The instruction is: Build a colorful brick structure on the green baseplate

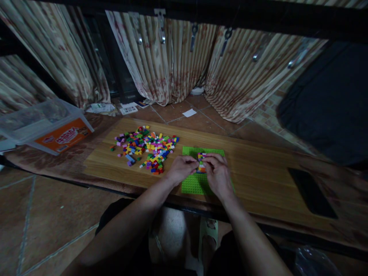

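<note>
A small block of multicoloured toy bricks (201, 168) sits on the green studded baseplate (191, 188). My left hand (183, 168) reaches its left side with thumb and index finger pinched together; whatever lies between those fingertips is too small to make out. From the right, my right hand (217, 171) curls over the same block, its thumb and fingers closed at the block's right side. The two hands hide part of the block and the middle of the baseplate. Left of them lies a spread-out pile of loose toy bricks (156, 147) in many colours.
The wooden board (258, 176) carries the bricks and baseplate. A dark flat phone-like slab (312, 191) lies at its right end. At far left stands a clear plastic box (48, 122) with an orange label. Striped curtains (175, 61) hang behind; a white paper (189, 112) lies on the floor tiles.
</note>
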The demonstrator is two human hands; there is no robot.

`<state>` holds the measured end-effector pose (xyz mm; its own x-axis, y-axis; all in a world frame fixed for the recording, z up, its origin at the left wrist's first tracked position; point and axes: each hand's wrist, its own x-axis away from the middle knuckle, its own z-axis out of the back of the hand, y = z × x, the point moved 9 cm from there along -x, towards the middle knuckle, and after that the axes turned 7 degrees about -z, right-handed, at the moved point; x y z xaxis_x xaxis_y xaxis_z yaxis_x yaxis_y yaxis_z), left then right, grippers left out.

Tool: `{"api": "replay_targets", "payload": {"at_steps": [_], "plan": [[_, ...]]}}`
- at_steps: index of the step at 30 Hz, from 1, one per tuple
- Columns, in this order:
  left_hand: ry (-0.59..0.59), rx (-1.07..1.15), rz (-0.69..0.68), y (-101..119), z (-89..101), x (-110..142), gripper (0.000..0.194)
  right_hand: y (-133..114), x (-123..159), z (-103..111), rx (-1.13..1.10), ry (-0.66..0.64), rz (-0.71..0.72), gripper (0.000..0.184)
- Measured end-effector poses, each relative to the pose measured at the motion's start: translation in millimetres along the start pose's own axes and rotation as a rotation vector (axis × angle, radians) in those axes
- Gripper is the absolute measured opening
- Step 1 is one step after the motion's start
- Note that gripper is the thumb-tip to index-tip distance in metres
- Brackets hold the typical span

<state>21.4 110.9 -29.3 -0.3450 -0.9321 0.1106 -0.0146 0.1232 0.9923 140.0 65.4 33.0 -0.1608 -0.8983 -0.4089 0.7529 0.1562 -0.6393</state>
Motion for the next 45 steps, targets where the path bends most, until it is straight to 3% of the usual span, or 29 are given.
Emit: {"api": "replay_targets", "payload": {"at_steps": [10, 28, 45], "plan": [[0.001, -0.180, -0.143, 3.1, 3.1, -3.2, 0.010, -7.4, 1.0, -1.3, 0.058, 0.018, 0.004, 0.019], [0.191, -0.463, -0.335, 29.0, -1.6, 18.7, 0.013, -10.4, 2.0, -0.6, 0.055, 0.034, 0.011, 0.020], [0.186, -0.694, -0.527, 37.8, -9.5, 31.7, 0.016, -10.0, 3.7, -1.9, 0.063, 0.056, 0.019, 0.020]]}}
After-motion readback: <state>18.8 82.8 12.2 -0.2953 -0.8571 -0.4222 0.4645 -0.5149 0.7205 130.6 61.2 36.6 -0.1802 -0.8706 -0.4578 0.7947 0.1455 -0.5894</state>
